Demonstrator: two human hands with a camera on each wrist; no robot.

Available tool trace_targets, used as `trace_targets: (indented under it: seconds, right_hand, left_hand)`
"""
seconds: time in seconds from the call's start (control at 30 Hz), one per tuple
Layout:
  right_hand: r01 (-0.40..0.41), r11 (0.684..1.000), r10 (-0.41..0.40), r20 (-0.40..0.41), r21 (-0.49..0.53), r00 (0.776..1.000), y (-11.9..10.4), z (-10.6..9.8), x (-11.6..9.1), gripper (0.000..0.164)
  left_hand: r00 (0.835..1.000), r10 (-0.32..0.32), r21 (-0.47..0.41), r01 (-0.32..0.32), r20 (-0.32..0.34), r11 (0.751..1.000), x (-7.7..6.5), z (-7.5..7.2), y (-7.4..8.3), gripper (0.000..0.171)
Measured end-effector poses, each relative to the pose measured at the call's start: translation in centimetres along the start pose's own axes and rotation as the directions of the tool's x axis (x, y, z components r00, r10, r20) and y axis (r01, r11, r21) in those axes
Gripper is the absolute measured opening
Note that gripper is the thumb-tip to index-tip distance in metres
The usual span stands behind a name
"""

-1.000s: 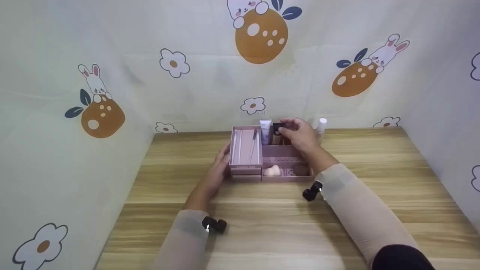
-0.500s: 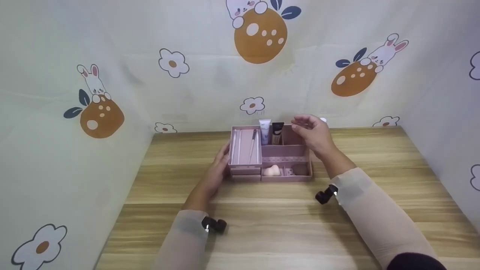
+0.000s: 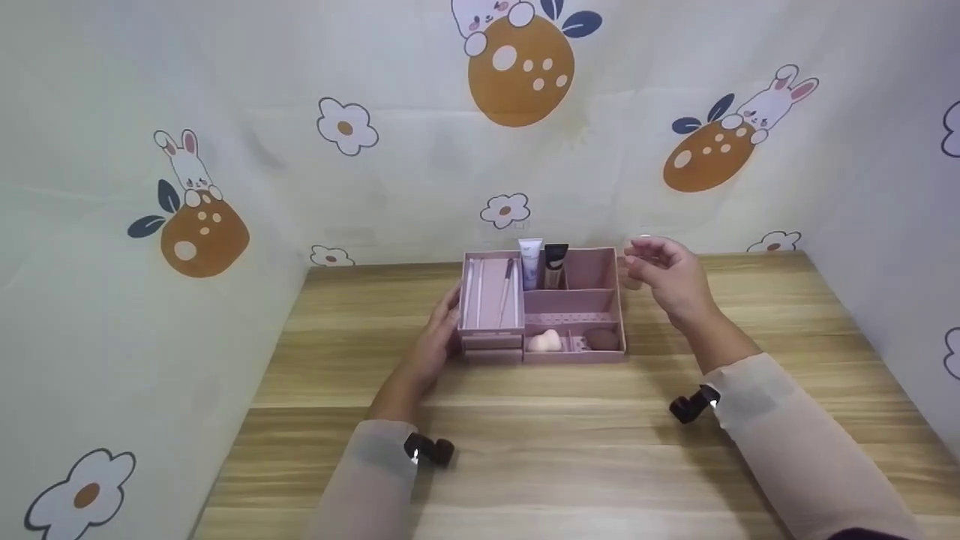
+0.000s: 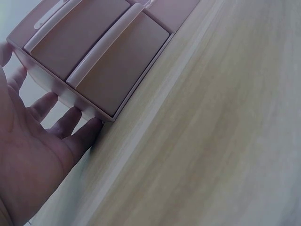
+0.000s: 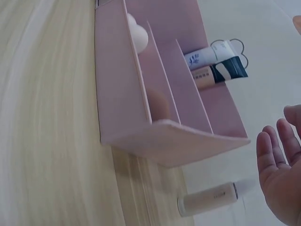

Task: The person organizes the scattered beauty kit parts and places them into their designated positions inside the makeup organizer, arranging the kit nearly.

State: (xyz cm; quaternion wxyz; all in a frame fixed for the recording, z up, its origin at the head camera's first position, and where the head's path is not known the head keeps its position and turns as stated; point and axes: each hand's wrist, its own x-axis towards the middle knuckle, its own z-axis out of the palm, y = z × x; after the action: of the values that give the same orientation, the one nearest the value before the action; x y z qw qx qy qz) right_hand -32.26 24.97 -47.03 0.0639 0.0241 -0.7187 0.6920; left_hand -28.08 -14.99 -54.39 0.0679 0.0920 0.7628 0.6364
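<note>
A pink makeup organizer (image 3: 574,358) stands on the table. Against its left side rest the fingertips of my left hand (image 3: 431,349), seen beside the drawers (image 4: 120,56) in the left wrist view. My right hand (image 3: 675,289) hovers right of the organizer with loosely bent fingers and nothing held. Close to it, a bottle with a pale cap (image 5: 209,200) stands outside the organizer, mostly covered by the hand in the head view. In the back compartments stand a white tube (image 3: 530,262) and a black-capped tube (image 3: 555,266); the back right compartment holds nothing.
Thin brushes (image 3: 506,289) lie in the organizer's top left tray. A pale sponge (image 3: 545,341) and a brown sponge-like piece (image 3: 601,339) sit in the front compartments. Behind the wooden table (image 3: 525,465) hangs a printed cloth (image 3: 420,180).
My right hand has moved right, from over the back compartments to beside the bottle, uncovering the black-capped tube and the back right compartment. The left hand has stayed put.
</note>
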Motion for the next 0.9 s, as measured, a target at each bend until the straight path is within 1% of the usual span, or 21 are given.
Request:
trace_targets:
  seconds: [0.07,0.17,0.3,0.43,0.5,0.63,0.73,0.83,0.9]
  right_hand:
    - [-0.001,1.0,0.001,-0.018,-0.001,1.0,0.1,-0.6,-0.1,0.027]
    - [0.001,1.0,-0.001,-0.04,-0.007,0.999,0.2,-1.1,0.0,0.032]
    - [-0.001,1.0,0.003,-0.051,0.024,0.999,0.5,-1.7,0.1,0.04]
    - [-0.014,0.997,0.019,-0.071,0.072,0.997,0.9,-2.4,0.5,0.039]
    - [-0.022,0.997,0.028,-0.086,0.069,0.996,1.1,-2.7,0.8,0.039]
    - [-0.037,0.999,0.039,-0.119,0.016,0.992,1.6,-3.3,1.4,0.041]
    - [-0.037,0.999,0.038,-0.138,0.009,0.99,2.0,-3.6,1.8,0.039]
    - [-0.039,0.999,0.043,-0.149,0.035,0.988,2.4,-3.8,2.3,0.035]
    - [-0.042,0.999,0.046,-0.152,0.028,0.987,2.7,-3.8,2.6,0.036]
  left_hand:
    - [1.0,-0.005,-0.005,0.005,0.002,1.0,-0.1,0.0,0.0,0.049]
    - [1.0,-0.014,-0.02,0.014,0.01,1.0,-0.1,-0.1,0.0,0.049]
    - [1.0,-0.022,-0.02,0.022,0.011,1.0,-0.1,-0.1,-0.1,0.049]
    - [1.0,-0.023,-0.019,0.023,0.014,1.0,0.0,0.0,-0.1,0.049]
    - [1.0,-0.018,-0.026,0.018,0.016,0.999,0.0,0.0,0.0,0.049]
    - [1.0,-0.014,-0.04,0.015,0.02,0.999,-0.1,0.0,0.0,0.049]
    - [1.0,-0.023,-0.028,0.024,0.018,0.999,-0.1,-0.1,-0.1,0.05]
    - [1.0,-0.028,-0.008,0.028,0.015,1.0,-0.1,-0.1,-0.1,0.052]
    - [1.0,-0.027,-0.005,0.027,0.016,1.0,-0.1,-0.1,-0.2,0.054]
